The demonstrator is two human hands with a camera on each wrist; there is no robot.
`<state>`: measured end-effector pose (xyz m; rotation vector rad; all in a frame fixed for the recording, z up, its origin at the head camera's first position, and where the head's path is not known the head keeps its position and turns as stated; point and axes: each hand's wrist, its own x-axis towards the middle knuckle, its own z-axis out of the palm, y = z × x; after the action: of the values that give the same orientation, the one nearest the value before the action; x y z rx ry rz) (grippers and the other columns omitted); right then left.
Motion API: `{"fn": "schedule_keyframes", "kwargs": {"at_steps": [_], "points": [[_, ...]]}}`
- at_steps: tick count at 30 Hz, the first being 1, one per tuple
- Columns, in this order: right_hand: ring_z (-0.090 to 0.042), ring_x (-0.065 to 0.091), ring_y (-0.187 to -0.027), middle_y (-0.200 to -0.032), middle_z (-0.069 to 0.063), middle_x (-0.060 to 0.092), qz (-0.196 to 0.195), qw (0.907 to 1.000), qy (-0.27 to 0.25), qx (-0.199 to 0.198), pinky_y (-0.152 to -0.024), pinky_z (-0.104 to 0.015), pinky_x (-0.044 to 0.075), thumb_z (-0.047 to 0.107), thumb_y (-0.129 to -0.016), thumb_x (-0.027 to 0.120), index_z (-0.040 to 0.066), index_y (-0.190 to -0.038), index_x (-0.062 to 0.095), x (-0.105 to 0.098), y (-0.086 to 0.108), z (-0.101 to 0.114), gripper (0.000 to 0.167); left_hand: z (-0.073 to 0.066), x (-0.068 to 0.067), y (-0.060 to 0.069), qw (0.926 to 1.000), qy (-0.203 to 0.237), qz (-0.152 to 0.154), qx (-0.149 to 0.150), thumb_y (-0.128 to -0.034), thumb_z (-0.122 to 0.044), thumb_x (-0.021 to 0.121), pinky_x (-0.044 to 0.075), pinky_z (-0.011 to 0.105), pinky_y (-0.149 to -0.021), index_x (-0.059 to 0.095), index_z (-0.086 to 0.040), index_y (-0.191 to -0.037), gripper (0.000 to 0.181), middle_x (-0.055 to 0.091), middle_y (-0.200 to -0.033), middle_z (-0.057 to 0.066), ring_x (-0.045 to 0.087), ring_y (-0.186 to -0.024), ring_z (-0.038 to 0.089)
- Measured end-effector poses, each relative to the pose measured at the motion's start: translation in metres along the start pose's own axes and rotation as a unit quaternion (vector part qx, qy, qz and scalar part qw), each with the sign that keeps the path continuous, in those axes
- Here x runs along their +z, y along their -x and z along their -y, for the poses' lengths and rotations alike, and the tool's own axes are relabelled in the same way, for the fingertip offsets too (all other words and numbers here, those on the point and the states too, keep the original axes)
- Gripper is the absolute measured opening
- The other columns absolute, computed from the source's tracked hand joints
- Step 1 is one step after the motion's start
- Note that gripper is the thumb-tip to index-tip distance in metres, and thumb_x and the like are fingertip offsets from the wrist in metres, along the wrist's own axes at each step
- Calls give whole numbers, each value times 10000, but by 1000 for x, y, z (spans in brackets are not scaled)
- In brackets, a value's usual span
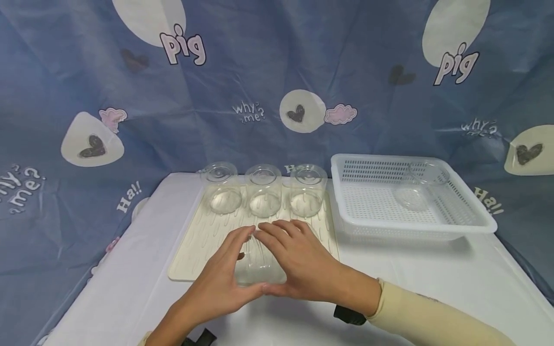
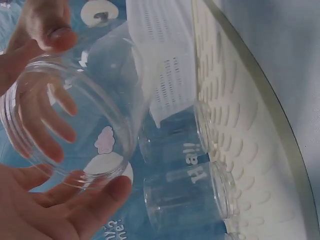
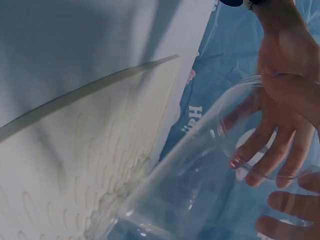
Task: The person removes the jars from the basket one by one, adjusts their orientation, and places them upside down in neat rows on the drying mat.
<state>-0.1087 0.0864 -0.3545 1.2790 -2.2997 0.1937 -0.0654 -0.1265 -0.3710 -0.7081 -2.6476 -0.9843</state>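
Both hands curl round a clear jar (image 1: 259, 266) above the front of a cream ridged mat (image 1: 195, 250). The left hand (image 1: 218, 281) grips its left side, the right hand (image 1: 305, 262) its right side; the thumbs meet at the near end. In the left wrist view the tilted jar (image 2: 112, 65) shows a ridged round rim, with fingers visible through the clear wall. Three clear jars (image 1: 225, 201) (image 1: 265, 204) (image 1: 305, 204) stand in a row at the mat's back; in the left wrist view a jar (image 2: 185, 197) has its threaded end against the mat.
A white perforated basket (image 1: 352, 228) stands right of the mat, with another clear jar (image 1: 415, 197) inside it. Under everything lies a white tablecloth (image 1: 389, 283). A blue printed curtain (image 1: 242, 77) hangs behind the table.
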Motion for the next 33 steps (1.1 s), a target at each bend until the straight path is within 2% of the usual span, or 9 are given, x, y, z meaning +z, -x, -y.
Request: {"fn": "schedule_keyframes", "kwargs": {"at_steps": [3,10,13,16,19,22,25,28,33], "points": [[-244,508,-1289,-1457,-16,502,-4,10000,-62,11,-1036,-501,454,677,-707,766,160,-1483,386,-1,1,2,1006,0,-2,3,9996,-35,-200,171,-740,-331,862,583,359,-918,300,-174,-1535,987,394,-1518,-5,504,-1339,188],[-228,514,-1282,-1449,-31,488,424,9989,-118,130,-1034,-465,449,682,-634,810,207,-1522,321,-4,6,-1,1120,-1,-7,10,9995,-94,-215,226,-712,-288,868,590,345,-896,291,-267,-1533,1003,405,-1502,-48,511,-1321,175],[-210,525,-1266,-1448,4,491,440,9988,-185,134,-1016,-438,457,679,-635,811,223,-1525,328,-6,11,-5,1110,-1,-9,11,9986,-121,-294,425,-682,-284,887,589,316,-888,319,-251,-1521,1014,423,-1487,-52,521,-1300,165],[-200,534,-1251,-1454,30,488,448,9986,-237,136,-1001,-424,466,681,-634,811,225,-1522,340,-9,16,-8,1104,-2,-11,12,9982,-120,-265,518,-668,-292,902,588,292,-895,329,-237,-1516,1024,421,-1489,-52,510,-1303,133],[-185,529,-1266,-1467,42,485,574,9976,-337,196,-1009,-424,469,687,-641,804,207,-1520,349,-13,23,-11,1100,-3,-13,15,9987,-25,-113,495,-674,-291,904,585,301,-917,326,-230,-1518,1024,413,-1496,-42,493,-1315,122],[-176,513,-1299,-1486,51,479,749,9949,-579,334,-1042,-431,470,678,-652,806,194,-1521,351,-16,30,-13,1093,-3,-15,18,9989,226,49,412,-691,-256,896,581,328,-944,320,-229,-1521,1011,407,-1499,-31,478,-1321,131],[-160,493,-1325,-1498,57,470,788,9905,-1031,453,-1066,-425,473,648,-663,820,195,-1525,340,-19,34,-15,1086,-3,-17,21,9971,695,214,240,-710,-198,884,574,329,-966,316,-251,-1523,994,403,-1500,-44,472,-1324,140],[-139,479,-1353,-1491,48,475,588,9859,-1501,451,-1081,-398,484,624,-676,829,190,-1528,335,-21,37,-16,1076,-1,-20,23,9919,1231,288,116,-728,-155,872,575,328,-970,328,-260,-1519,965,411,-1499,-36,480,-1326,144],[-148,481,-1365,-1466,7,486,150,9803,-1949,292,-1086,-376,494,598,-715,819,147,-1517,352,-22,40,-20,1032,8,-23,24,9848,1707,226,216,-778,-148,838,596,331,-929,351,-220,-1512,884,445,-1480,68,504,-1315,125]]}}
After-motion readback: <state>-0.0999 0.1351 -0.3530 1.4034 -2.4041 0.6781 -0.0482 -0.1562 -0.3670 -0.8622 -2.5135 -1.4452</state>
